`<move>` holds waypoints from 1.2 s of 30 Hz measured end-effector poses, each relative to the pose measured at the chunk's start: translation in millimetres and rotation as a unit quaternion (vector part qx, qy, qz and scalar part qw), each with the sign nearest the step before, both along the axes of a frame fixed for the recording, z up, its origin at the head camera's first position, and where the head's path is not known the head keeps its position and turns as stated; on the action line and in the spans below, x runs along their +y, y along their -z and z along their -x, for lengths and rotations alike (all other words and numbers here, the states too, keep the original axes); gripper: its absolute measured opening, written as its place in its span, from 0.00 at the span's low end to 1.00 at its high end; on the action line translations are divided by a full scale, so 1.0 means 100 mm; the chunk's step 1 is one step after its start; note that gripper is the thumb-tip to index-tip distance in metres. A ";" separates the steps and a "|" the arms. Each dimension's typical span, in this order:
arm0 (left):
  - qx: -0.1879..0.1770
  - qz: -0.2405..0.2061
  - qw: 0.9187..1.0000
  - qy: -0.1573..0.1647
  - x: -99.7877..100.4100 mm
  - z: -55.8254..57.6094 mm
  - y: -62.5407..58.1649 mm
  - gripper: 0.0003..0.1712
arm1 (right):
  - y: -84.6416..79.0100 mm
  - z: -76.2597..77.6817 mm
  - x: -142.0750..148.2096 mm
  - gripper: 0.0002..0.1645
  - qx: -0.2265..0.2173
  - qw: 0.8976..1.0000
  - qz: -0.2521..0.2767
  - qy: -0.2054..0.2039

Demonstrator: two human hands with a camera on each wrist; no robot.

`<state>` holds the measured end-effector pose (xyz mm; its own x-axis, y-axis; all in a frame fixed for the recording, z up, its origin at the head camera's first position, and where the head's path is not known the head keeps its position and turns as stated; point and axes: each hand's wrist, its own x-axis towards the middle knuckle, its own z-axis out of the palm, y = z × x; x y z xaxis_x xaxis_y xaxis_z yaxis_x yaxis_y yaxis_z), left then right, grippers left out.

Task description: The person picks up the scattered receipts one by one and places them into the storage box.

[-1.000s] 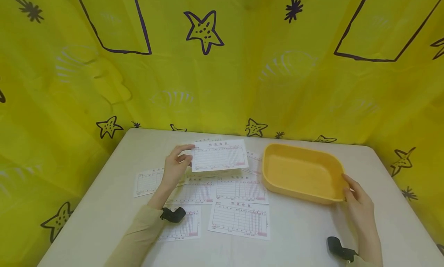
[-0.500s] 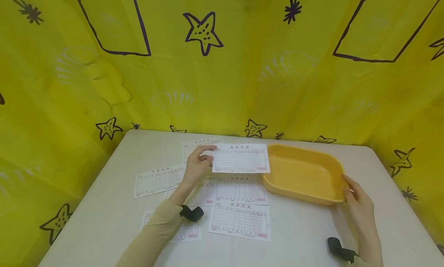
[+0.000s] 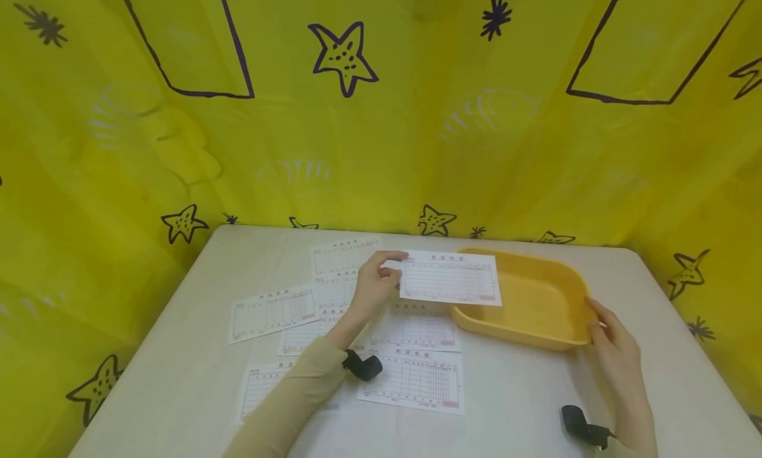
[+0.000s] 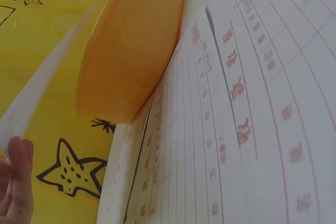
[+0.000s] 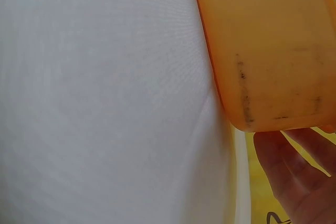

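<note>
Now my left grip (image 3: 376, 282), pinching a slip (image 3: 450, 278) by its left edge, has moved right until the slip overlaps the left part of the tray (image 3: 548, 292), the carry seemingly well advanced but not yet released, while my right grip (image 3: 616, 335) holds the tray's right end.

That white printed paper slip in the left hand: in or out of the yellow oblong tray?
Out: the left hand pinches the slip; the left wrist view shows it raised higher than the tray.
</note>
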<state>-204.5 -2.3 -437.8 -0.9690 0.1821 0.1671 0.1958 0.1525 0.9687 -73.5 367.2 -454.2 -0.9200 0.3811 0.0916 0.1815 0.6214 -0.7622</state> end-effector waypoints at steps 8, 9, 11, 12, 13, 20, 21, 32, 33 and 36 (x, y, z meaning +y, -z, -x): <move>0.000 -0.005 1.000 0.027 0.28 0.02 0.00 0.21 | -0.03 0.00 -0.01 0.29 -0.013 1.000 0.005 0.000; 0.000 -0.007 0.999 0.032 0.31 0.00 -0.04 0.21 | -0.03 0.00 -0.01 0.29 -0.019 1.000 0.004 0.001; -0.003 -0.010 0.999 0.039 0.37 0.00 -0.06 0.21 | -0.04 0.01 -0.01 0.29 -0.025 1.000 0.001 0.001; -0.003 -0.010 0.999 0.041 0.40 0.01 -0.07 0.21 | -0.04 0.01 -0.01 0.30 -0.027 1.000 -0.002 0.002; -0.004 -0.008 0.999 0.043 0.44 0.02 -0.07 0.20 | -0.04 0.01 -0.01 0.29 -0.027 1.000 -0.003 0.001; -0.003 0.010 0.998 0.055 0.67 0.09 -0.07 0.20 | -0.03 0.02 0.00 0.29 -0.020 1.000 -0.007 -0.001; -0.002 0.015 0.998 0.058 0.71 0.09 -0.07 0.20 | -0.03 0.02 0.00 0.29 -0.019 1.000 -0.009 -0.001; -0.012 0.065 0.995 0.078 0.98 0.10 -0.14 0.20 | -0.05 0.01 0.00 0.29 -0.021 1.000 -0.005 0.000; -0.012 0.066 0.995 0.080 1.00 0.10 -0.14 0.21 | -0.05 0.01 0.00 0.28 -0.020 1.000 -0.006 -0.001; -0.012 0.064 0.994 0.085 1.06 0.11 -0.15 0.21 | -0.05 0.02 -0.01 0.28 -0.017 1.000 -0.008 0.001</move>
<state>-215.6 104.2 -422.3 -0.9256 0.3626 0.1089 0.2061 0.2413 0.9483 -75.8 365.9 -449.3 -0.9222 0.3810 0.0659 0.2080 0.6325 -0.7461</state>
